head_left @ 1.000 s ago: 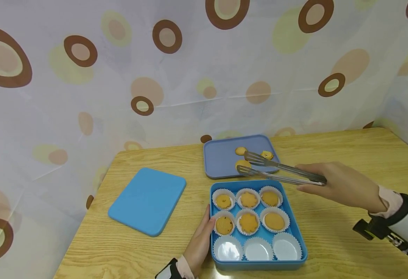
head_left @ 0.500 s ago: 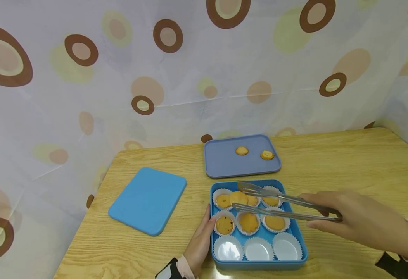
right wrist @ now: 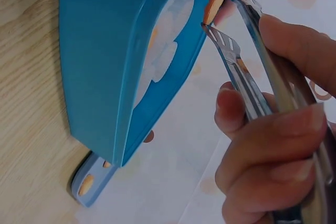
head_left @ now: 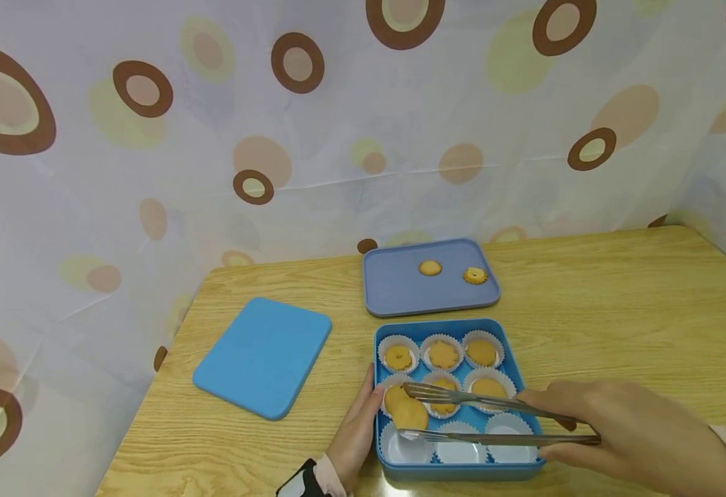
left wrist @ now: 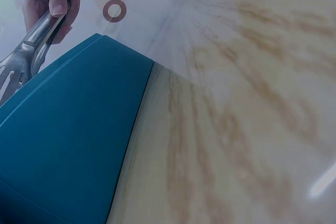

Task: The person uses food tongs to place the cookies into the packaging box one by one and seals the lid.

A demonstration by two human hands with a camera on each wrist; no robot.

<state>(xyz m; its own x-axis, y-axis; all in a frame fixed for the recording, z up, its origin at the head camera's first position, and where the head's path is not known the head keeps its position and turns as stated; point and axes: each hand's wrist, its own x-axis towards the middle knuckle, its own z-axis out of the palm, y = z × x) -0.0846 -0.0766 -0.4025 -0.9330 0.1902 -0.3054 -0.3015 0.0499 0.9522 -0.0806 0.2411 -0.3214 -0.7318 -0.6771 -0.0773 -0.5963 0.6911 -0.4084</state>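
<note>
My right hand [head_left: 636,435] grips metal tongs [head_left: 493,438], fingers curled round the handles. Between the tong tips is a round golden cookie [head_left: 410,414], over the front left of a blue box [head_left: 462,472]; it overlaps a cookie in the middle row in the head view. In the right wrist view the cookie [right wrist: 212,7] appears edge-on between the slotted tips. Paper cups fill the box; those of the back and middle rows hold cookies, and the front paper cups [head_left: 459,452] hold none. My left hand [head_left: 352,435] rests against the box's left side with straight fingers.
Behind the box lies a grey-blue tray [head_left: 394,279] with a round cookie [head_left: 430,268] and a ring-shaped cookie [head_left: 475,275]. A flat blue lid [head_left: 263,359] lies to the left on the wooden table [head_left: 617,310]. A patterned cloth [head_left: 338,117] hangs behind.
My right hand has brought the tongs with a cookie from the tray toward me, over the box to its front left. The left hand stays at the box's side.
</note>
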